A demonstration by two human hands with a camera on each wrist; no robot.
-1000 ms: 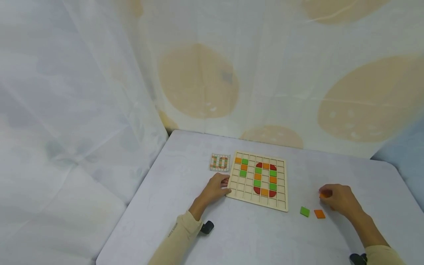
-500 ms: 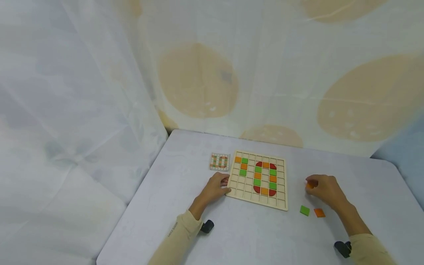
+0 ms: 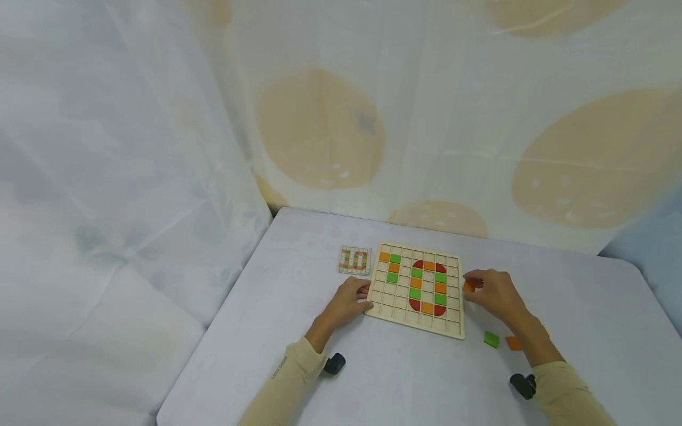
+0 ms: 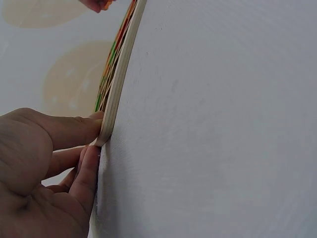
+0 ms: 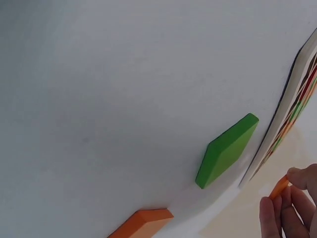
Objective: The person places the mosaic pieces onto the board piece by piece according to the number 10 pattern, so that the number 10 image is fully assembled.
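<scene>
Two hands — left (image 3: 346,303) steadies tile-filled board (image 3: 418,322), right (image 3: 492,293) pinches orange tile (image 3: 468,286).

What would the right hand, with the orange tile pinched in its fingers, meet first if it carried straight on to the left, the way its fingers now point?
Most likely the wooden grid board: the right hand holds the orange tile just off its right edge. How high the hand is cannot be told.

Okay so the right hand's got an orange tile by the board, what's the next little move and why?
Probably carry the orange tile leftward over the board and lower it into an empty cell. The right hand pinches it at the board's right edge, not yet above a cell, while the left hand grips the left edge.
</scene>
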